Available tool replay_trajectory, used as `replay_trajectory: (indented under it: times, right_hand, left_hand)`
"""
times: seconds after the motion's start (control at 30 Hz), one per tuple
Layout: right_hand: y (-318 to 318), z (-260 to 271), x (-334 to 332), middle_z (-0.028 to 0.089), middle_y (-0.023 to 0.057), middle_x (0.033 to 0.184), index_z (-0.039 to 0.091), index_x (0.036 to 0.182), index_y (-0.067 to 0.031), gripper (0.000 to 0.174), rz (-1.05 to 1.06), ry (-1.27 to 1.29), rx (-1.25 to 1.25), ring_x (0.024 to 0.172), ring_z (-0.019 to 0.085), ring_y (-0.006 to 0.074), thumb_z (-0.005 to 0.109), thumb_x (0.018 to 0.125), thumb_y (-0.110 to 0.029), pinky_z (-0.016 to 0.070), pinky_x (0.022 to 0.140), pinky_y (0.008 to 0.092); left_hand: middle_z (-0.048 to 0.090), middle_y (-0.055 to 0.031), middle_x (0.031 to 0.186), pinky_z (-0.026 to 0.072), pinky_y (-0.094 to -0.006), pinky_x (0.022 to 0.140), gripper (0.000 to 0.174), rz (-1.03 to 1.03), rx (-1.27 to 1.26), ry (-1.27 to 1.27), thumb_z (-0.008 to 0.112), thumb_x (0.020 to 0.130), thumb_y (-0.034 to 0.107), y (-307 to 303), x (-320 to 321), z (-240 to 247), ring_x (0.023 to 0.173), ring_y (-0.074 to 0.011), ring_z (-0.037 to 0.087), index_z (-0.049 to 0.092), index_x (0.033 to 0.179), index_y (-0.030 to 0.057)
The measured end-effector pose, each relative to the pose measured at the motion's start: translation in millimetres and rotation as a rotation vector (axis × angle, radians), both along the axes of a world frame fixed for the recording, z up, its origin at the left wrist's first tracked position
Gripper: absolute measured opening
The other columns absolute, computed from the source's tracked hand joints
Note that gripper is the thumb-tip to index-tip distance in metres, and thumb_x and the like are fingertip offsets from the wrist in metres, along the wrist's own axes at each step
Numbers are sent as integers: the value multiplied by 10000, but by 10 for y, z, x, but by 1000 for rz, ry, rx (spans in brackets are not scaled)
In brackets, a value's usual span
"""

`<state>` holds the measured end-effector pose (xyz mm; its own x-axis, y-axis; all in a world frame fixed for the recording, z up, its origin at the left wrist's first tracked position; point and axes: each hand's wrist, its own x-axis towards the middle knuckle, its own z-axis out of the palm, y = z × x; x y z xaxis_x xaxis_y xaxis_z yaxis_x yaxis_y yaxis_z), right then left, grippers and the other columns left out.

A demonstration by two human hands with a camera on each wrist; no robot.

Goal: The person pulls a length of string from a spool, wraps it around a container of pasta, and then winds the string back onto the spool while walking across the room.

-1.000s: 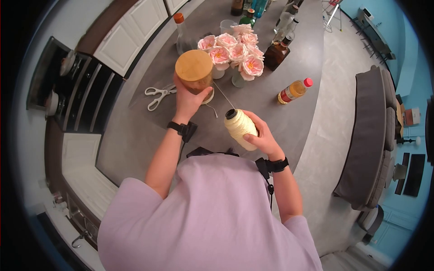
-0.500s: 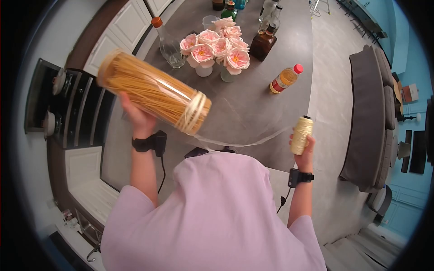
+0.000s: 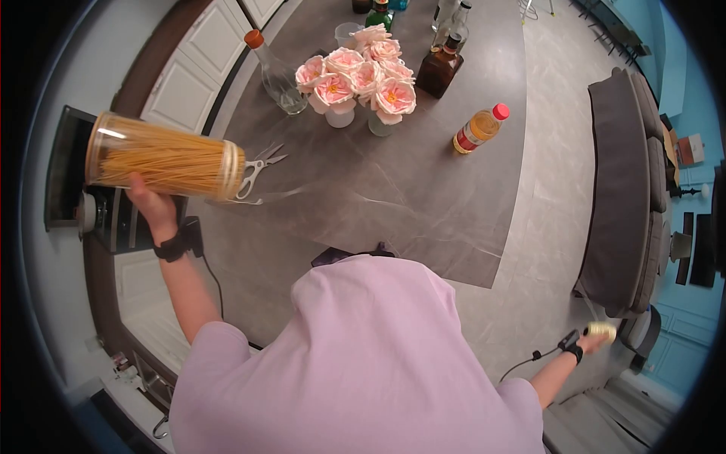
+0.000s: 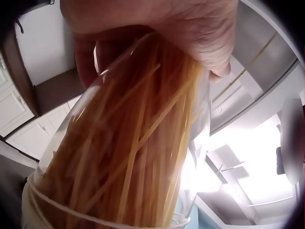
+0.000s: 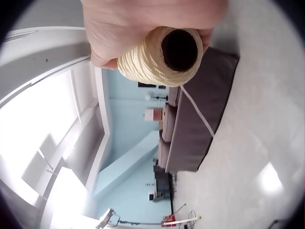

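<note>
My left hand (image 3: 155,213) grips a clear jar (image 3: 113,130) of spaghetti (image 3: 170,157), lifted at the far left and lying nearly sideways. Cream cord (image 3: 231,171) is wound several times round one end of the jar. In the left wrist view the fingers and thumb (image 4: 220,69) curl about the jar's side, and the cord band (image 4: 29,202) shows at the bottom. Far out to the right, my right hand (image 3: 592,343) holds a spool of cream cord (image 3: 603,330). From the spool (image 5: 147,64) a single strand (image 5: 198,109) runs off in the right wrist view.
White-handled scissors (image 3: 255,175) lie on the grey table (image 3: 423,204) beside the jar's wrapped end. Pink roses (image 3: 363,76) stand in small vases in the middle. A clear bottle with orange cap (image 3: 280,83), a brown bottle (image 3: 439,72) and a red-capped bottle (image 3: 480,130) stand around.
The jar went from upright to sideways and moved left, showing its cord-wrapped end. My right hand carried the spool far out to the right, away from the table.
</note>
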<state>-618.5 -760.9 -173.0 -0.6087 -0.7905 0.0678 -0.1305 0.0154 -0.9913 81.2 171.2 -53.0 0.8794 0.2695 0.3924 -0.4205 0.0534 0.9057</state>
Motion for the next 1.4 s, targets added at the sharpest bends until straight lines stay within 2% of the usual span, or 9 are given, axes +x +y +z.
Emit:
replay_trajectory:
  times: [0.07,0.23,0.3,0.47,0.53,0.67,0.8,1.07,1.4]
  right_hand:
    - [119,137,-460,743,215,1248,688,1255,43,756,-280,277,-192,1061,755,369,926,819,-528,632,909,494]
    - [440,737,-718,733,210,1274,636,1343,17,853,-662,303,-167,1117,744,382,1010,718,-427,625,971,468]
    - [451,858,-761,723,210,1300,636,1341,11,831,-506,360,-421,1142,734,381,1018,717,-382,615,994,457]
    - [-111,605,-463,743,194,1293,658,1344,-13,714,-267,389,-433,1121,743,349,961,826,-401,622,984,455]
    - [-219,551,-38,748,187,1260,647,1383,-23,688,-72,151,-317,1097,744,322,874,908,-466,617,966,446]
    - [148,915,1186,722,175,1290,575,1485,-48,623,640,-204,-179,1100,728,284,616,1045,-488,603,938,403]
    - [756,1017,2178,684,172,1347,529,1493,-23,618,1064,-528,6,1144,711,301,563,1045,-448,588,984,414]
    - [2498,433,3958,703,141,1304,567,1475,-70,620,1437,-1009,393,1051,739,289,592,1006,-474,639,867,434]
    - [3464,655,4692,674,117,1260,570,1424,-74,622,1463,-991,646,1025,700,274,621,975,-501,611,843,406]
  left_hand:
    - [539,-143,1539,471,-451,1159,942,133,8,-13,726,985,620,181,3,76,1378,-281,573,395,1604,-9]
    - [574,-152,1496,469,-420,1152,812,347,208,-122,759,1001,472,396,-59,101,1321,-272,598,434,1551,-30]
    - [580,-150,1473,458,-411,1156,813,334,513,-109,795,971,408,348,-183,42,1318,-255,587,424,1545,-32]
    - [540,-148,1488,453,-422,1162,933,89,578,-33,886,863,354,-198,-233,-516,1337,-259,569,385,1557,-18]
    - [532,-147,1481,463,-424,1160,994,38,559,-6,933,827,359,-731,-365,-490,1348,-267,567,370,1562,-1]
    - [556,-138,1464,478,-415,1144,1064,-119,479,42,1001,756,381,-1275,-510,-508,1349,-261,580,387,1540,7]
    - [604,-131,1432,500,-409,1113,1036,-153,585,95,1026,721,359,-1456,-685,-615,1317,-250,612,442,1500,5]
    - [663,-129,1358,523,-426,1093,867,-99,592,146,1015,733,292,-1471,-1101,-1256,1262,-272,655,567,1415,0]
    - [679,-124,1344,529,-433,1084,818,-132,673,240,1016,722,265,-1367,-1134,-1370,1261,-278,664,612,1390,22]
